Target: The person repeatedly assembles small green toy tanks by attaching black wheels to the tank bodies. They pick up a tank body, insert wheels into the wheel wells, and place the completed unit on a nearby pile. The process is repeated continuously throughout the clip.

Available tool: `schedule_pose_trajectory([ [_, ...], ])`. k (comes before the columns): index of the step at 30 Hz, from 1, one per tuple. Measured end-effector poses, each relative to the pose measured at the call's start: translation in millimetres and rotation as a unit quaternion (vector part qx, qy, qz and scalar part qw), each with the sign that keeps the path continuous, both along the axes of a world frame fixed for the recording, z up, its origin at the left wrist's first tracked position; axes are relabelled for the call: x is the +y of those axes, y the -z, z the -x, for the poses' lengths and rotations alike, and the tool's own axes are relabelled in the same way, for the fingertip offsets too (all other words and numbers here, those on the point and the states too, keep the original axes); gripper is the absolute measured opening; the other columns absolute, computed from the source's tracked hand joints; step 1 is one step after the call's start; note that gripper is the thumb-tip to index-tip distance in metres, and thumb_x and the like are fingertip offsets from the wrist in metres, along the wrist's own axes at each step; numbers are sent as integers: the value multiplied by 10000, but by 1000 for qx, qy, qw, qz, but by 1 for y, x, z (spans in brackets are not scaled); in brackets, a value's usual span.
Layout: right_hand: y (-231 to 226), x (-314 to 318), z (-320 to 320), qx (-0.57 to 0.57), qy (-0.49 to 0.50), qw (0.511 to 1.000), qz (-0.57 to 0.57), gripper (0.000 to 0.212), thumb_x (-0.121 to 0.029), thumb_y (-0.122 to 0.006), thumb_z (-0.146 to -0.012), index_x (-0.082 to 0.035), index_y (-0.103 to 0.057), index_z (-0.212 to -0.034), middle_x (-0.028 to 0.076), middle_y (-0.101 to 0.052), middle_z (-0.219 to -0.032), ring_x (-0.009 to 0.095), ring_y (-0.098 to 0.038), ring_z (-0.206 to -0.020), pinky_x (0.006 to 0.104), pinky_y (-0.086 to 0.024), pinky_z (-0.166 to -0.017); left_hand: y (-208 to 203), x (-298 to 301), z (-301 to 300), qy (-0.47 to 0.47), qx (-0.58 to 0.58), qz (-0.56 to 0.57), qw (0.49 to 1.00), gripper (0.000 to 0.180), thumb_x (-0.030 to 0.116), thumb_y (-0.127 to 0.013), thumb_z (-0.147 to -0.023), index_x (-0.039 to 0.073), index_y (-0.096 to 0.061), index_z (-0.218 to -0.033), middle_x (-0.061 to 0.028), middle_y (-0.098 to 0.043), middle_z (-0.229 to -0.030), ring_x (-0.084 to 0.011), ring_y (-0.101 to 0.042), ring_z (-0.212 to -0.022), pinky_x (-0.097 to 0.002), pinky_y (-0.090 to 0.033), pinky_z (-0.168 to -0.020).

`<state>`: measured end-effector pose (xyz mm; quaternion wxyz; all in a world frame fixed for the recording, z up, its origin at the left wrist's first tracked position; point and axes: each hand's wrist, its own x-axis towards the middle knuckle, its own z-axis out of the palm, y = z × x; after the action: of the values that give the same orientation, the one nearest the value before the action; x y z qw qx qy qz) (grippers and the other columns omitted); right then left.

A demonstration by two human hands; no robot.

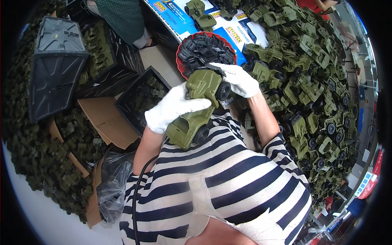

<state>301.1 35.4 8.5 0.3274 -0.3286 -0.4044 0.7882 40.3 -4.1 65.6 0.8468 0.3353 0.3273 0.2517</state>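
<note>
My left hand [175,107], in a white glove, is wrapped round an olive-green toy jeep [191,122] with black wheels. The jeep is tilted in front of my chest. My right hand [239,80], also gloved in white, is closed on a small black plastic part [217,68] at the jeep's far end. My right fingers hide some of that part, and I cannot tell whether it touches the jeep. Just beyond both hands stands a red bowl [178,60] filled with similar black plastic parts [204,47].
Many green toy jeeps [310,90] are heaped on the right. Black crates [57,81], an open cardboard box [108,122] and piles of green parts [61,151] lie to the left. A printed blue-and-white board [175,18] lies beyond the bowl. A person's leg [122,20] shows at the far left.
</note>
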Motion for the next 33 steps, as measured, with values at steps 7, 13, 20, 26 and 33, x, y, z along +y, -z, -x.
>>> schedule_pose_trajectory([
  [7, -4, 5, 5, 8, -2, 1000, 5, 727, -296, -750, -867, 69, -449, -1418, 127, -531, -1413, 174, -522, -1263, 278, -400, -1070, 2, -1, -1, -30, -13, 27, 999, 545, 117, -739, -879, -8, -493, -1349, -60, -637, -1155, -133, -628, -1013, -289, -518, -899],
  [13, -6, 7, 7, -32, -14, 997, -73, 696, -346, -722, -888, 68, -483, -1394, 135, -542, -1406, 210, -504, -1291, 332, -358, -1113, -3, -1, 5, -14, -28, 48, 998, 527, 117, -732, -886, -6, -501, -1343, -60, -638, -1155, -132, -627, -1011, -286, -515, -897],
  [20, -9, 8, 2, -94, -41, 988, -114, 669, -378, -694, -907, 64, -511, -1375, 135, -554, -1397, 210, -491, -1307, 335, -339, -1121, 7, -3, 2, -12, 63, -37, 997, 570, 148, -771, -857, -8, -513, -1341, -59, -652, -1151, -125, -640, -985, -277, -527, -874],
  [26, -7, 6, 5, -103, -29, 987, -117, 519, -299, -600, -980, 23, -532, -1381, 93, -597, -1341, 150, -521, -1190, 300, -381, -1044, 6, 2, 3, -4, 41, -31, 999, 568, 152, -772, -859, -5, -517, -1342, -56, -652, -1155, -118, -635, -992, -274, -524, -877],
  [33, -5, 5, 5, -105, -29, 985, -137, 527, -302, -635, -959, 17, -549, -1369, 63, -620, -1291, 113, -531, -1090, 280, -409, -980, 2, 1, 13, 3, -72, 69, 995, 531, 116, -737, -884, 7, -514, -1354, -43, -643, -1162, -118, -621, -1018, -280, -508, -902],
])
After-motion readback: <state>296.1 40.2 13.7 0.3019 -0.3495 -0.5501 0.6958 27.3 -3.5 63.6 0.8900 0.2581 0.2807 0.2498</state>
